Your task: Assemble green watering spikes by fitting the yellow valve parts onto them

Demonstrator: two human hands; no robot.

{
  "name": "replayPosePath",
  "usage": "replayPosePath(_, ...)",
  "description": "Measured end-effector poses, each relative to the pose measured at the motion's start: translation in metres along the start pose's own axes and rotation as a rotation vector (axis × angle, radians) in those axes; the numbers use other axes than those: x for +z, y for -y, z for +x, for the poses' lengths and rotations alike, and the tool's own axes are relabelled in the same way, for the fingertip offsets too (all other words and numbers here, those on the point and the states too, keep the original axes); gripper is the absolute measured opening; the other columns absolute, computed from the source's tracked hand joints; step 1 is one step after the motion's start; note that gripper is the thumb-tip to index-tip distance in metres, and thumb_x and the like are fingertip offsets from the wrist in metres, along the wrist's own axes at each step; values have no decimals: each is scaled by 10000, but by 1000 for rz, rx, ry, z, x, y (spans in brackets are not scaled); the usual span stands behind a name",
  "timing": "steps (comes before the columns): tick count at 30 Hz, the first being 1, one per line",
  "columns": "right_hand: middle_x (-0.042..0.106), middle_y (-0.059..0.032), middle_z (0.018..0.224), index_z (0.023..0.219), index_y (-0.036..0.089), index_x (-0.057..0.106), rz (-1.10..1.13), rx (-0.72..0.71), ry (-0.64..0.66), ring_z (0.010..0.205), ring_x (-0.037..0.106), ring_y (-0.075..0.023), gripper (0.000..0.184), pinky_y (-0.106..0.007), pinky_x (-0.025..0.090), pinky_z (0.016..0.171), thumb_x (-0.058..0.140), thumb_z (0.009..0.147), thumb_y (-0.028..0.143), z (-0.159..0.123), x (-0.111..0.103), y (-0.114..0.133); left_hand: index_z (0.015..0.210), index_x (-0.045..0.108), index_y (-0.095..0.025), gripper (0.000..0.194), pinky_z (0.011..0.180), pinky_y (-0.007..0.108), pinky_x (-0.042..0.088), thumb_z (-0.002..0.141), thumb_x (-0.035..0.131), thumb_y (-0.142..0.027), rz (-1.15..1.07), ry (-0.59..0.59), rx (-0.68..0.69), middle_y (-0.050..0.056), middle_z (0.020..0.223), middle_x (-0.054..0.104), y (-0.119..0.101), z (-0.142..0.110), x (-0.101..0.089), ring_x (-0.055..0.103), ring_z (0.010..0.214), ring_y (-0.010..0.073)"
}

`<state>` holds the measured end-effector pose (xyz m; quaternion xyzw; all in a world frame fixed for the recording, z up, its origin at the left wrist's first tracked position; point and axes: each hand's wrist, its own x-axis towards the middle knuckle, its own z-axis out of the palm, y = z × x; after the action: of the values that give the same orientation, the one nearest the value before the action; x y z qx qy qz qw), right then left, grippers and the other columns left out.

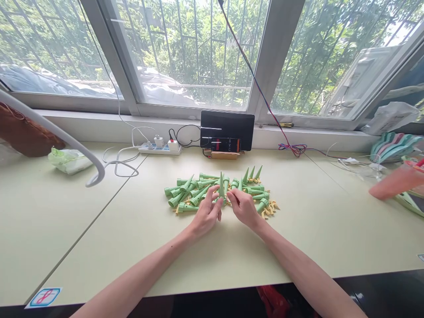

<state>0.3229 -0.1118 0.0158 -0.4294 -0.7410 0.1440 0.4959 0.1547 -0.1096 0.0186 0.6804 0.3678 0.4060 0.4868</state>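
One long pale-yellow table holds heaped green plastic cones between a black rectangular tablet and two bare hands; the left hand pinches an upright green cone, the right hand's curled grip unclear, small yellow plastic pieces nearby.

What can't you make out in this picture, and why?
Head view:
Anything pinched by the right hand: hidden by its fingers.
Base of the green spike in the left hand: partly behind fingers.
Brown object: cut off by left edge.
Phone text: too small.
Red item: blurred.
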Motion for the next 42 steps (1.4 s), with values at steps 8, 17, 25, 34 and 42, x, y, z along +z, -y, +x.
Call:
replayPosePath(8, 521, 26, 611, 761, 195, 525, 22, -12, 6, 506, 440, -99, 282, -221, 337, 525, 431, 1016, 270, 1, -1, 1, 1367, 401, -212, 531, 603, 275, 504, 936, 493, -508, -19, -26, -6, -26, 599, 627, 6, 0, 0, 582, 481, 132)
replayPosePath(17, 537, 16, 622, 770, 199, 535, 8, -31, 3, 523, 459, -110, 277, -223, 355, 534, 432, 1017, 270, 0, -1, 0, 1353, 415, -212, 516, 565, 260, 487, 935, 490, -506, -8, -31, -1, -53, 503, 568, 7, 0, -1, 577, 488, 150)
replayPosePath(25, 555, 9, 633, 762, 199, 550, -4, -45, 10, 536, 463, -114, 295, -225, 373, 553, 433, 1019, 283, 0, 1, -2, 1317, 409, -188, 477, 477, 232, 422, 976, 404, -522, -2, 6, -13, -37, 592, 623, 3, 2, -2, 519, 403, 113)
replayPosePath(34, 564, 1, 654, 753, 202, 555, 7, -5, 45, 561, 475, -123, 328, -235, 394, 575, 416, 1025, 321, 0, 0, 1, 1308, 473, -140, 523, 424, 228, 368, 973, 398, -535, 27, -37, -50, -55, 440, 552, 3, 4, -3, 485, 359, 129)
replayPosePath(42, 554, 4, 660, 763, 201, 559, 20, 9, 57, 578, 481, -124, 323, -235, 396, 594, 417, 1025, 325, 0, 1, 1, 1317, 491, -137, 547, 417, 233, 368, 970, 393, -548, 36, -59, -60, -54, 423, 539, 2, 4, -3, 471, 354, 133)
